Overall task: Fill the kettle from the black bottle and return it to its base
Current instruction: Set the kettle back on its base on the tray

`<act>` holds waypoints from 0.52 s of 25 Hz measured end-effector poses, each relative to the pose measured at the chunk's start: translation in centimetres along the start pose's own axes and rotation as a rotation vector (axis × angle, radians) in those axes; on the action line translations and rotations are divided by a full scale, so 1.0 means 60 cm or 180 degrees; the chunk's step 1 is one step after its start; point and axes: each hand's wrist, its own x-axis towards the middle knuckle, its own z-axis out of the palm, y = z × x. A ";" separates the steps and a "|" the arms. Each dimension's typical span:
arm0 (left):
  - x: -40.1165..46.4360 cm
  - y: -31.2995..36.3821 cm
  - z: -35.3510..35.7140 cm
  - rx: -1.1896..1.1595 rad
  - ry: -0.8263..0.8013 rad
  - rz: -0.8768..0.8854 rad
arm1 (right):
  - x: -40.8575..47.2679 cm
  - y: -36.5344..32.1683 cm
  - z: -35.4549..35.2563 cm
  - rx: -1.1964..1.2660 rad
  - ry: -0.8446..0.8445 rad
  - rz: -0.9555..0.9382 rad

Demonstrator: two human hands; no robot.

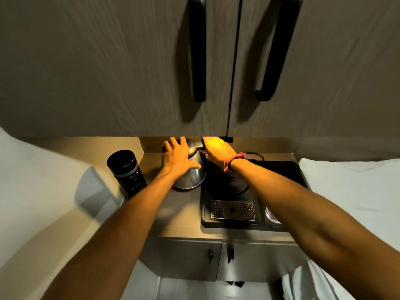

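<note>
Two hands, left hand (177,156) and right hand (217,151), on one kettle (192,176); one black bottle (126,173).

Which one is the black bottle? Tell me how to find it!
Look at the counter under the wooden cupboard doors. Left of the shiny steel kettle both hands are touching, near the counter's left edge, stands the black bottle: tall, round, dark all over, and untouched.

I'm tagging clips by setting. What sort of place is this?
Probably a hotel room's tea corner: a kettle beside a black tray with a drip grate, on a small cabinet flanked by white bedding.
</note>
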 end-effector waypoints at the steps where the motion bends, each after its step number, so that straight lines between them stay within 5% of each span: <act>1: 0.004 0.015 -0.006 0.0017 0.0055 0.0091 | -0.007 0.022 -0.004 -0.0068 -0.0035 0.0052; 3: 0.009 0.049 -0.015 0.0098 0.0054 0.0269 | 0.011 0.082 0.019 -0.0250 -0.0120 0.0179; 8: 0.011 0.127 -0.006 -0.0097 0.0063 0.0758 | 0.024 0.128 0.031 0.0667 0.0805 0.0466; 13: 0.009 0.193 0.033 -0.0025 0.0097 0.1028 | -0.010 0.197 0.051 0.0848 0.0926 0.0625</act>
